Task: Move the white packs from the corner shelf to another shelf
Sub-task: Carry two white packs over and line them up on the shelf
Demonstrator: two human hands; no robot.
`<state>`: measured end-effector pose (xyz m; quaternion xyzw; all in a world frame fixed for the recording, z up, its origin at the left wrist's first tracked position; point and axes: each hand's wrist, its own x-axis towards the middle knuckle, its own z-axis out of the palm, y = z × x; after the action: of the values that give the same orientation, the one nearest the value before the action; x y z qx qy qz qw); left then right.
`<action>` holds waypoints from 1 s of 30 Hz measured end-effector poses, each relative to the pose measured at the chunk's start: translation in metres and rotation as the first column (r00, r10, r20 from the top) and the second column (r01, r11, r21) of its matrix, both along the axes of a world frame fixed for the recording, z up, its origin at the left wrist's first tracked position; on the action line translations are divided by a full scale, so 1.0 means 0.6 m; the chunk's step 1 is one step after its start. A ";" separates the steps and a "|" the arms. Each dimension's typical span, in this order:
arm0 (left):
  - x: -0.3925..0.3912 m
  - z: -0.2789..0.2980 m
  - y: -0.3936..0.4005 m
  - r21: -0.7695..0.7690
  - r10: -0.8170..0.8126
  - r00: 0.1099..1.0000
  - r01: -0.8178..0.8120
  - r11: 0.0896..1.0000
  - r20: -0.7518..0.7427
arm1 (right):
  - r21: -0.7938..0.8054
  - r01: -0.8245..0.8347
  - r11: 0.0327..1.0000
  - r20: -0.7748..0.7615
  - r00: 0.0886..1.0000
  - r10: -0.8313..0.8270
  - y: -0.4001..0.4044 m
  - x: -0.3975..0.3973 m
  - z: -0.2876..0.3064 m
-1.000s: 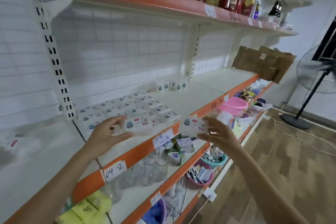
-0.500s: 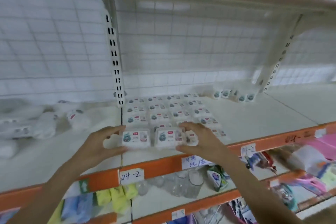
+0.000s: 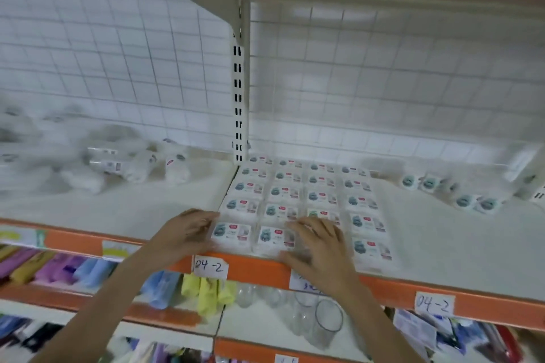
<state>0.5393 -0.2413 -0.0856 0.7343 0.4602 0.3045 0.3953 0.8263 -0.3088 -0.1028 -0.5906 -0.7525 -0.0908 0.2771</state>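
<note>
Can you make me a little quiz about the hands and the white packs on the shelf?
1. True or false: the left hand is lifting a pack high above the shelf.
2. What is written on the paper tag below the front packs?
3. Under the right hand, the lower shelf holds: A) clear glasses B) shoes C) apples

Key:
1. False; both hands rest against the front packs on the shelf.
2. 04-2
3. A
</note>
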 end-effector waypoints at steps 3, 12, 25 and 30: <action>0.002 -0.001 -0.002 -0.045 0.042 0.998 -0.040 0.998 0.040 | 0.057 0.013 0.998 0.034 0.999 -0.015 -0.003 -0.001 -0.002; 0.005 -0.005 0.002 -0.034 0.045 0.999 -0.044 0.998 0.013 | -0.055 0.025 0.998 0.063 0.998 -0.021 -0.010 -0.008 0.011; 0.009 0.008 -0.002 -0.048 -0.042 0.999 0.042 0.998 -0.002 | -0.143 0.009 0.990 0.093 0.996 0.005 -0.030 -0.027 0.041; -0.007 0.031 -0.012 -0.094 0.000 1.000 0.002 0.996 0.014 | -0.276 0.053 0.960 -0.006 0.998 -0.057 -0.077 -0.028 0.089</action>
<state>0.5351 -0.2484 -0.0671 0.7130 0.4710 0.2874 0.4326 0.8092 -0.3549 -0.0492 -0.6445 -0.7393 0.0112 0.1946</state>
